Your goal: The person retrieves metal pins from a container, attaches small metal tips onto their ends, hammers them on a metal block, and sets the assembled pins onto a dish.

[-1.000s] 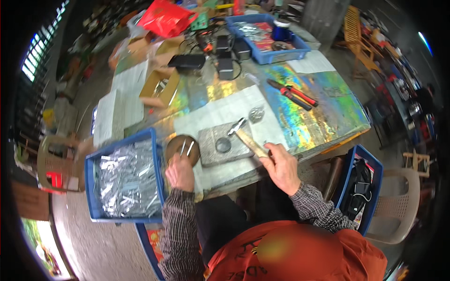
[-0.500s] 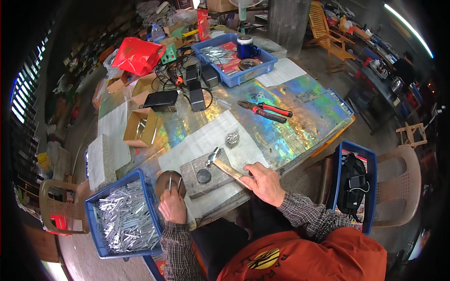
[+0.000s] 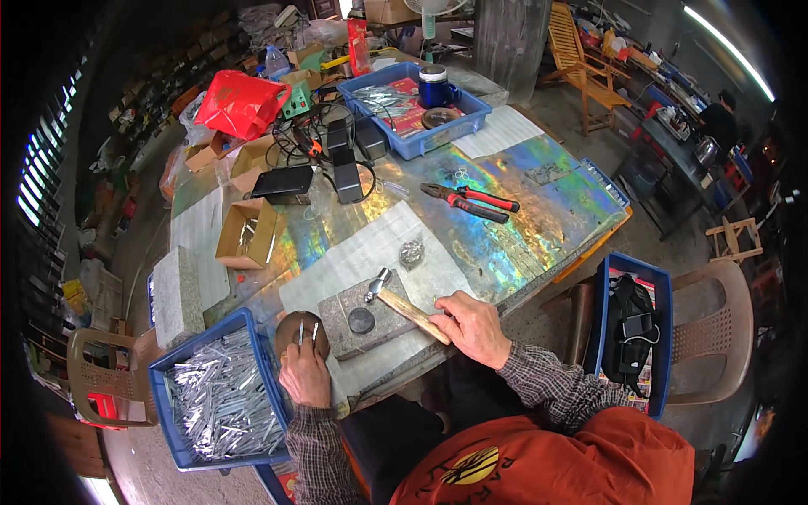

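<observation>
My left hand (image 3: 305, 374) is over a round brown disc (image 3: 289, 330), fingers closed around two thin metal strips (image 3: 316, 330) whose tips stick up past them. My right hand (image 3: 476, 334) has its thumb and fingers on the end of the wooden handle of a hammer (image 3: 407, 311). The hammer's steel head rests on a grey stone block (image 3: 345, 305) beside a black round puck (image 3: 361, 320). Behind the block, a small silvery clump (image 3: 411, 253) lies on a white sheet (image 3: 353, 252).
A blue bin (image 3: 251, 315) full of metal strips stands at the left. Red-handled pliers (image 3: 471, 203), a cardboard box (image 3: 229, 244), black devices (image 3: 343, 172) and a blue tray (image 3: 412, 150) with a mug are farther back. Another blue bin (image 3: 599, 311) stands at the right.
The whole view has shifted slightly. More of the hammer handle's end shows beside my right thumb. My left hand stays by the disc, with the strips at a slightly different angle.
</observation>
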Tool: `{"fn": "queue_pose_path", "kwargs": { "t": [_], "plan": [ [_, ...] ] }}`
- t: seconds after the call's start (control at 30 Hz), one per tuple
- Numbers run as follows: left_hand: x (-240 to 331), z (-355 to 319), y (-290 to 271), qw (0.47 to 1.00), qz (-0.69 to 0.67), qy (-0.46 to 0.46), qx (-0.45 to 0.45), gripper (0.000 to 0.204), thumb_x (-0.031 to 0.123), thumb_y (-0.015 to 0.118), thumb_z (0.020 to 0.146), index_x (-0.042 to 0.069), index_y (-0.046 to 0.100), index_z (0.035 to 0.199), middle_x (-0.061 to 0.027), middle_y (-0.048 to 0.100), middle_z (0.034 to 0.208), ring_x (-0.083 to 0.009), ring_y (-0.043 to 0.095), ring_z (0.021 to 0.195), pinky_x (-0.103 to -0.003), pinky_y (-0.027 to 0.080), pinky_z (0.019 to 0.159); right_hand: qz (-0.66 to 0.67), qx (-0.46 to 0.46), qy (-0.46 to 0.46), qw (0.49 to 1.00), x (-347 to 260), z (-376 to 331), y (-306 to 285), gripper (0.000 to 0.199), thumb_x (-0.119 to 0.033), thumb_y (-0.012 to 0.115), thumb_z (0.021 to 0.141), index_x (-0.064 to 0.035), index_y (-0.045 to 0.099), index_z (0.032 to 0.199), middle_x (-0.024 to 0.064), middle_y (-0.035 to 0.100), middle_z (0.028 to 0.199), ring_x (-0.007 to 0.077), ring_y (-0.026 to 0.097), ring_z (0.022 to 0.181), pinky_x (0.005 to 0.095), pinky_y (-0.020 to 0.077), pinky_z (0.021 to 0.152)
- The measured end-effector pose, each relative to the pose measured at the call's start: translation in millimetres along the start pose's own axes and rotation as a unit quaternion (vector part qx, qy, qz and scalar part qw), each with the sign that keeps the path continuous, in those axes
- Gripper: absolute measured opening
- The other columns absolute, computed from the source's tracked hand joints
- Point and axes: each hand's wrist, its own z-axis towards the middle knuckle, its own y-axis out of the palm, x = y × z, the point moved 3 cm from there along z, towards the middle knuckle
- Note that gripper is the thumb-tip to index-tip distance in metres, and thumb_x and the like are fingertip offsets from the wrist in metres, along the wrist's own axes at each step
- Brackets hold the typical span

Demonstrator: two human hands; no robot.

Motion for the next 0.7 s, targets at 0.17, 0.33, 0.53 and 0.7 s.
{"fn": "queue_pose_path", "kwargs": {
  "t": [0.17,0.33,0.53,0.7],
  "plan": [
    [12,-6,-9,0.994,-0.068,0.053,0.073,0.018,0.006,0.062,0.075,0.005,0.062,0.093,-0.0123,0.053,0.080,-0.0323,0.057,0.075,-0.042,0.046,0.065,-0.003,0.002,0.005,1.000,0,2,0,0.019,-0.023,0.065,0.081,-0.0054,0.061,0.087,0.0096,0.057,0.074,0.0294,0.059,0.060,0.0376,0.0457,0.052],
    [24,-13,-9,0.989,-0.102,0.068,0.076,0.020,0.005,0.060,0.076,0.004,0.063,0.095,-0.0126,0.055,0.081,-0.0323,0.057,0.073,-0.042,0.046,0.063,0.004,0.005,0.005,1.000,1,4,-2,0.016,-0.021,0.064,0.082,-0.0054,0.062,0.086,0.0097,0.057,0.074,0.0292,0.059,0.061,0.0375,0.0458,0.053],
    [25,-17,-9,0.981,-0.166,0.043,0.094,0.022,0.001,0.058,0.076,0.003,0.063,0.097,-0.0144,0.056,0.078,-0.0336,0.058,0.069,-0.042,0.047,0.060,-0.003,-0.008,0.012,1.000,0,5,-4,0.014,-0.019,0.062,0.083,-0.0051,0.061,0.086,0.0100,0.057,0.074,0.0296,0.059,0.062,0.0375,0.0462,0.053],
    [26,-15,-13,0.965,-0.248,0.016,0.081,0.023,-0.001,0.055,0.079,0.000,0.062,0.100,-0.0166,0.056,0.078,-0.0343,0.058,0.070,-0.040,0.046,0.061,-0.002,-0.014,0.003,1.000,0,4,-4,0.013,-0.018,0.062,0.083,-0.0054,0.062,0.085,0.0098,0.057,0.074,0.0294,0.059,0.062,0.0373,0.0463,0.054]
  ]
}}
